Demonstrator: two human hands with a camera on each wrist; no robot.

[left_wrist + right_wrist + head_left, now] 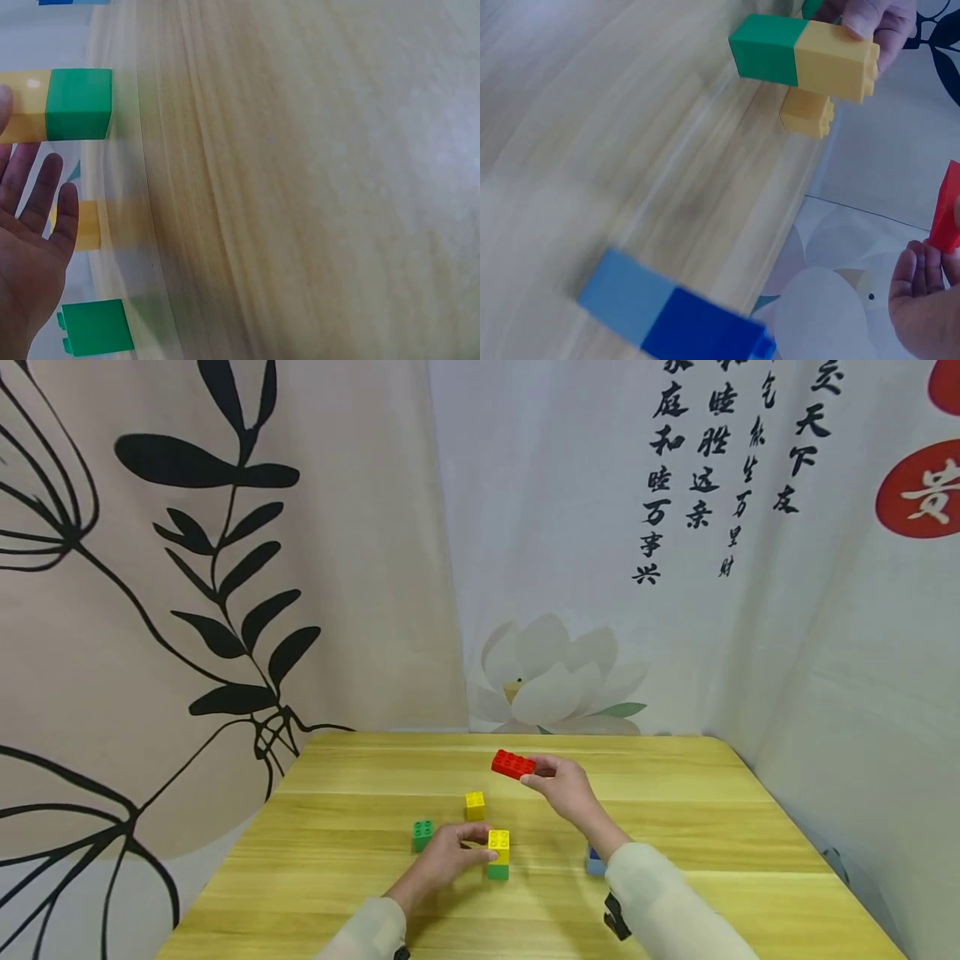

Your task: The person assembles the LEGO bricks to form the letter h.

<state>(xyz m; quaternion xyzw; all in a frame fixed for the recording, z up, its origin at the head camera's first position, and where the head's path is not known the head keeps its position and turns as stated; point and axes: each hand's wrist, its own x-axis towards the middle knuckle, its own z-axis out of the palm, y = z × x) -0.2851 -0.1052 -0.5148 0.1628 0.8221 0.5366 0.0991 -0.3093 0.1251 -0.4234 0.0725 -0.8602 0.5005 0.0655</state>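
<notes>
In the head view, your right sleeve (671, 893) partly hides the blue stack (595, 866), right of the middle of the bench (787, 893), whose near edge is cut off. Wrist views crop your left hand (31, 255), right hand (928, 304) and red brick (945, 217).

Head view looks forward and down, farther off; 2 nearer wrist views share the yellow-and-green rectangular plastic stack (500, 855).

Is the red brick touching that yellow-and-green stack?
Apart. In the head view, the right hand holds the red brick, and bare tabletop shows between it and the yellow-and-green stack.
</notes>
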